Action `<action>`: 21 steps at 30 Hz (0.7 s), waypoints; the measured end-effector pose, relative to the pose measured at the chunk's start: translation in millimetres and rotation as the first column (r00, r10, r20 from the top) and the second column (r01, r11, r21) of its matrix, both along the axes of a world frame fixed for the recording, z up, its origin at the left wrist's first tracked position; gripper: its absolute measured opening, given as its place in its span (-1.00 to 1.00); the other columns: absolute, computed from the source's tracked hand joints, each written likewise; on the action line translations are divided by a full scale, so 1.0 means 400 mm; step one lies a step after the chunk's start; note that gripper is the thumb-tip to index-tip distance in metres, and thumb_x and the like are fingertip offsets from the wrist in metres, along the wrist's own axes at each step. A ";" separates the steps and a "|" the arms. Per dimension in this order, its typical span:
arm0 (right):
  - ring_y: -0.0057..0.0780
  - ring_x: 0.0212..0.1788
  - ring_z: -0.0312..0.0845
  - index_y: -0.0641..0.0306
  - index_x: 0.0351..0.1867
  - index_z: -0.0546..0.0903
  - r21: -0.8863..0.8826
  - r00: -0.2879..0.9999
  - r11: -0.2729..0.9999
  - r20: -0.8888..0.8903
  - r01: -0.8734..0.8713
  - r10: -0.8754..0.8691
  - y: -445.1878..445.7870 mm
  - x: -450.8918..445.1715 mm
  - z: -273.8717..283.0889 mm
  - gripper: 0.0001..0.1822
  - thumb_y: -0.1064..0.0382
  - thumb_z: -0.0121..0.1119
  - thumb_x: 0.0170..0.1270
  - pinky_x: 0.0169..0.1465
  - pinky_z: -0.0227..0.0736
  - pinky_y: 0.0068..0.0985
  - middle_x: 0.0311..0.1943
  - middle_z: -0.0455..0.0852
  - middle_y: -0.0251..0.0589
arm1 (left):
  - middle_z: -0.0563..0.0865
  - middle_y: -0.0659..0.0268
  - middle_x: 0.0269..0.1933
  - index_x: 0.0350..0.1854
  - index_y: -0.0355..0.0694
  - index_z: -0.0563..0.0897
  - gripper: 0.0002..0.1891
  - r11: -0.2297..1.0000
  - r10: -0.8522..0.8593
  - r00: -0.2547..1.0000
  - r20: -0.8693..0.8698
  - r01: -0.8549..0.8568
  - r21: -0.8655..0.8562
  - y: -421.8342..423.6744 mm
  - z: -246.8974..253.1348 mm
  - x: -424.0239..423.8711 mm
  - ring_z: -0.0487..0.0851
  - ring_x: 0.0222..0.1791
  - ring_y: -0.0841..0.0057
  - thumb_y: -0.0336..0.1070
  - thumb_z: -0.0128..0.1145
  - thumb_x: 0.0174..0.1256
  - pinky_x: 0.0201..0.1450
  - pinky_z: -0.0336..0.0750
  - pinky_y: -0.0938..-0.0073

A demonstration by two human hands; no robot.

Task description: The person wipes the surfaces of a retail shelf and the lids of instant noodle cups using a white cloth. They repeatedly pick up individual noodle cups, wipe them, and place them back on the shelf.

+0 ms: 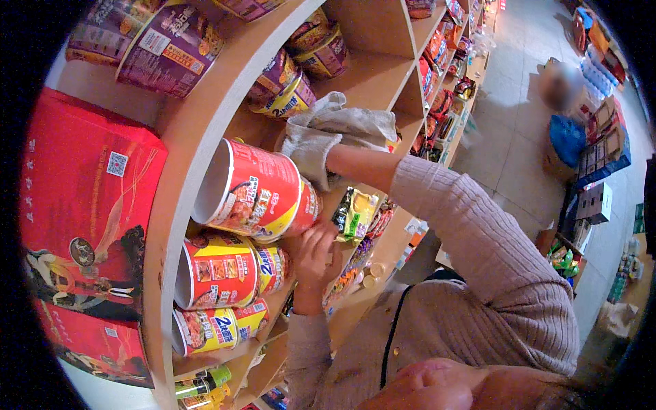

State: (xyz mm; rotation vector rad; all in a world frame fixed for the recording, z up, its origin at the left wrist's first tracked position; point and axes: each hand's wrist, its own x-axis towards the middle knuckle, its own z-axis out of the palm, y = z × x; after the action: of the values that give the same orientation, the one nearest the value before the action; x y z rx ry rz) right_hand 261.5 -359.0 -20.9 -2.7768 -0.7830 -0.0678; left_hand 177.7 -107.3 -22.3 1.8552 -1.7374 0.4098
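Observation:
My left hand [316,251] has its fingers against the end of a stacked pair of red and yellow instant noodle buckets [261,192], which appear tilted, one pale hollow end facing left. A crumpled grey cloth [353,123] covers most of my right hand [335,159], hiding its fingers; it is inside the wooden shelf compartment just beyond the held buckets. More red and yellow noodle buckets [220,269] sit right beside the held pair. Deeper in the compartment are purple and yellow noodle buckets [284,84].
A curved wooden shelf edge [202,138] borders the compartment. Red printed boxes [92,205] and purple buckets [171,48] stand outside it. A yellow and black food packet [355,214] lies near my left hand. Cartons [605,148] and a blue bag [567,139] line the floor [505,128].

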 end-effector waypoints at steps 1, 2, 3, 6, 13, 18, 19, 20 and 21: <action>-0.01 0.02 0.66 0.12 0.07 0.63 0.015 0.997 0.999 0.065 0.042 -0.043 -0.006 0.001 -0.014 0.15 -0.33 0.64 -0.82 0.13 0.57 -0.21 -0.09 0.78 -0.06 | 0.71 0.16 -0.06 -0.02 -0.26 0.62 -0.68 1.000 -0.010 1.000 0.003 0.010 -0.008 -0.006 0.003 -0.002 0.68 0.02 0.15 -0.52 0.22 0.14 0.10 0.57 0.18; -0.02 0.01 0.67 0.12 0.02 0.66 0.033 0.988 0.996 0.130 0.084 -0.088 -0.013 0.000 -0.022 0.07 -0.29 0.64 -0.78 0.10 0.58 -0.21 -0.11 0.78 -0.07 | 0.71 0.15 -0.06 0.01 -0.26 0.61 -0.66 1.000 -0.021 1.000 0.010 0.021 -0.020 -0.015 0.004 -0.001 0.68 0.02 0.14 -0.53 0.22 0.14 0.11 0.57 0.17; -0.03 -0.01 0.68 0.11 -0.04 0.69 0.056 0.972 0.990 0.192 0.131 -0.139 -0.022 -0.006 -0.032 -0.02 -0.24 0.64 -0.75 0.08 0.59 -0.21 -0.13 0.79 -0.09 | 0.71 0.14 -0.05 0.04 -0.26 0.60 -0.64 0.999 -0.036 0.999 0.019 0.037 -0.031 -0.025 0.007 -0.003 0.68 0.01 0.13 -0.53 0.21 0.15 0.11 0.57 0.16; -0.09 -0.08 0.71 0.10 -0.21 0.75 0.102 0.906 0.964 0.329 0.246 -0.266 0.024 -0.149 0.045 -0.36 -0.04 0.58 -0.50 0.00 0.62 -0.23 -0.20 0.81 -0.14 | 0.72 0.16 -0.05 0.02 -0.25 0.64 -0.65 0.998 0.062 0.996 0.060 -0.062 -0.007 0.008 0.008 -0.001 0.69 -0.01 0.16 -0.56 0.22 0.14 0.10 0.58 0.20; -0.26 -0.13 0.69 0.05 -0.33 0.74 -0.156 0.735 0.753 0.414 0.639 -0.537 -0.116 -0.301 0.018 -0.79 0.10 0.34 -0.01 0.01 0.59 -0.35 -0.29 0.78 -0.31 | 0.73 0.20 -0.03 -0.07 -0.22 0.69 -0.73 0.999 0.040 0.999 -0.012 -0.040 -0.008 -0.001 -0.012 0.003 0.68 0.03 0.23 -0.58 0.19 0.18 0.16 0.56 0.27; -0.33 -0.03 0.63 0.04 -0.27 0.70 -0.525 0.593 0.381 0.326 0.761 -0.736 -0.332 -0.288 0.053 -0.83 0.17 0.20 0.12 0.11 0.50 -0.38 -0.21 0.73 -0.27 | 0.73 0.22 -0.05 -0.09 -0.23 0.69 -0.72 0.999 0.041 0.998 0.037 -0.042 0.027 0.006 -0.007 0.010 0.69 0.00 0.24 -0.57 0.20 0.14 0.09 0.59 0.28; -0.35 -0.01 0.62 0.04 -0.25 0.69 -0.609 0.600 0.338 0.293 0.717 -0.744 -0.359 -0.251 0.048 -0.83 0.18 0.17 0.14 0.13 0.48 -0.38 -0.19 0.72 -0.26 | 0.73 0.21 -0.05 -0.09 -0.23 0.69 -0.73 0.998 0.051 0.998 0.035 -0.052 0.023 0.014 -0.014 0.013 0.69 0.00 0.24 -0.57 0.20 0.14 0.10 0.58 0.28; -0.36 0.01 0.61 0.04 -0.24 0.68 -0.684 0.593 0.292 0.253 0.668 -0.765 -0.380 -0.224 0.034 -0.83 0.20 0.14 0.17 0.15 0.47 -0.39 -0.18 0.71 -0.25 | 0.73 0.21 -0.05 -0.09 -0.23 0.69 -0.73 0.999 0.046 0.998 0.035 -0.047 0.019 0.013 -0.016 0.014 0.68 0.00 0.24 -0.56 0.20 0.14 0.10 0.58 0.28; -0.38 0.03 0.59 0.04 -0.23 0.67 -0.683 0.580 0.280 0.255 0.674 -0.774 -0.419 -0.204 0.008 -0.83 0.21 0.11 0.19 0.17 0.45 -0.39 -0.16 0.70 -0.24 | 0.72 0.21 -0.05 -0.09 -0.23 0.69 -0.73 0.999 0.027 0.999 0.032 -0.027 0.017 0.005 -0.017 0.015 0.68 0.01 0.24 -0.55 0.20 0.14 0.11 0.57 0.28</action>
State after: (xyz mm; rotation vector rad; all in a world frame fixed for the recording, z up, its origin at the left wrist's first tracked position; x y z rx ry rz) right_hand 179.8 -526.6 -17.8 -3.5693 0.8314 0.3419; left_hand 183.8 -105.4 -29.2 1.8960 -1.7438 0.4384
